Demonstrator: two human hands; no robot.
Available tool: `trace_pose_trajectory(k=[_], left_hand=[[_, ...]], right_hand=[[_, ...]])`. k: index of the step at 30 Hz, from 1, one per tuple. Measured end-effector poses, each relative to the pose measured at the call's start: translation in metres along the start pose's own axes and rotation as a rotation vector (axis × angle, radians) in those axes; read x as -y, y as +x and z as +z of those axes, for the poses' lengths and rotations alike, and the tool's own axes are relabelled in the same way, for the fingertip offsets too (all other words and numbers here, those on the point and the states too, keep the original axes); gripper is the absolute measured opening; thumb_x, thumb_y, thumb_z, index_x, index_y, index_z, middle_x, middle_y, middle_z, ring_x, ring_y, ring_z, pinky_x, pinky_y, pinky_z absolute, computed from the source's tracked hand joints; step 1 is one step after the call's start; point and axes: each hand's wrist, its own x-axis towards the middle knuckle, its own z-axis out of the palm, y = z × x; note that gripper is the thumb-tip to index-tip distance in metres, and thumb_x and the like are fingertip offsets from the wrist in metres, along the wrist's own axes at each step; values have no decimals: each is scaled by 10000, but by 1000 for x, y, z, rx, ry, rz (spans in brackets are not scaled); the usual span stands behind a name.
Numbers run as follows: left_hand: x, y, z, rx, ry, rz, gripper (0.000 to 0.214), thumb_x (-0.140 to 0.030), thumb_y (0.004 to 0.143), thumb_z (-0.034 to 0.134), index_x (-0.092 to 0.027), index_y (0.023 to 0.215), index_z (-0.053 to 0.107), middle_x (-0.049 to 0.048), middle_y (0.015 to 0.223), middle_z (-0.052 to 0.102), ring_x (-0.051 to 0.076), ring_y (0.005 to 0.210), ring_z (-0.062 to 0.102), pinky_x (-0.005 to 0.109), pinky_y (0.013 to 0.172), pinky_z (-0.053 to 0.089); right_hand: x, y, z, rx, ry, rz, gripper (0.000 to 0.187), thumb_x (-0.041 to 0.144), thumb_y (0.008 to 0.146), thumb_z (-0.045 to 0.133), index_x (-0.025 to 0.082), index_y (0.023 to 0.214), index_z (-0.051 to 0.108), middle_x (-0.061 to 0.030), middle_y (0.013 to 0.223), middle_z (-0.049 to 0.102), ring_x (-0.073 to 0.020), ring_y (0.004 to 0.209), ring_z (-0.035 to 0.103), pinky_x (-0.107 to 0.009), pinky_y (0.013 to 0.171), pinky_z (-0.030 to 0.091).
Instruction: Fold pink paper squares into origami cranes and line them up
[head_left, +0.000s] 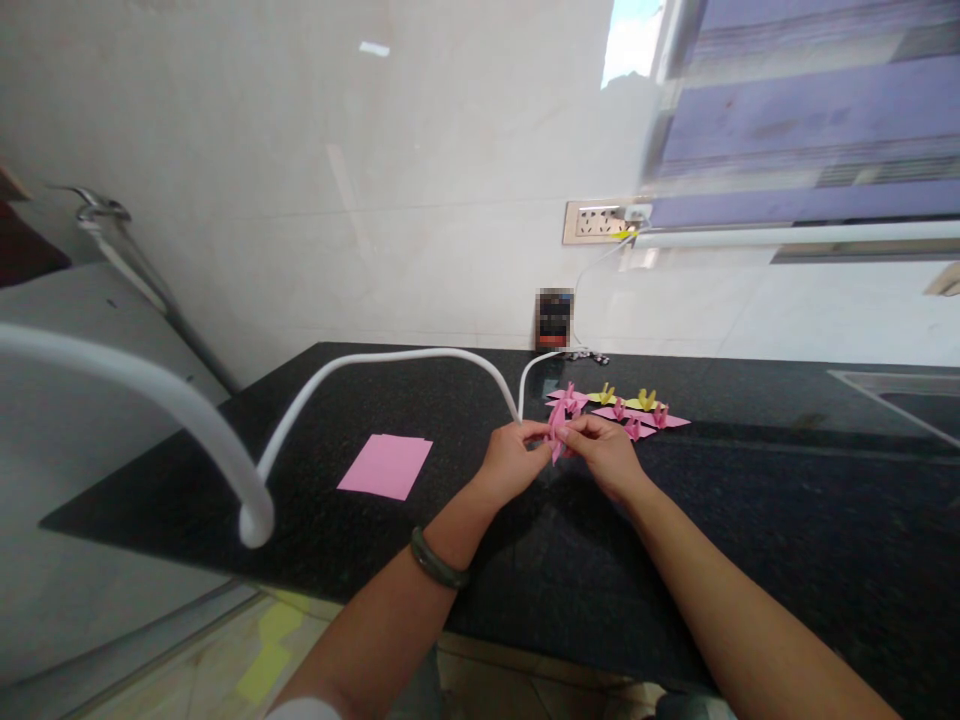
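Between both hands, above the dark countertop, is a pink folded paper crane [556,430] with pointed ends up and down. My left hand [514,458] pinches its left side with thumb and forefinger. On the other side, the thumb and fingers of my right hand [606,455] close on the paper, hiding part of it. Just behind the right hand lies a group of finished paper cranes, several pink [661,418] and some yellow [646,400]. Off to the left, a stack of pink square paper [386,466] rests flat on the counter.
A white cable [405,355] arches over the black stone countertop [285,420]. A small dark device [555,320], blurred out, leans on the wall below a power outlet [600,222]. A sink edge [892,400] shows at the right, a faucet [105,210] at the far left.
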Motion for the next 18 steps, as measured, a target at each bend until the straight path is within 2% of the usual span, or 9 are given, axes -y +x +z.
trace_pose_trajectory(k=[3,10,18], left_hand=[[0,0,1,-9,15,-6,237,-225,623,574,-179,841,655,64,822,641,187,761,555,302,729,415],[-3,3,-3,-5,17,-76,239,-282,675,523,-153,821,662,46,696,643,146,609,539,255,581,406],[3,5,1,-69,-195,-161,205,-293,629,584,-124,723,651,23,583,596,99,514,483,222,513,372]], right_hand=[[2,0,1,7,-23,-9,235,392,612,623,160,634,594,-8,570,578,-105,485,491,-250,496,410],[3,-1,1,32,-70,-42,226,392,664,578,167,665,566,7,576,553,-95,480,476,-234,491,396],[2,0,2,43,-112,-60,220,394,666,572,174,684,561,12,586,544,-100,480,471,-234,485,396]])
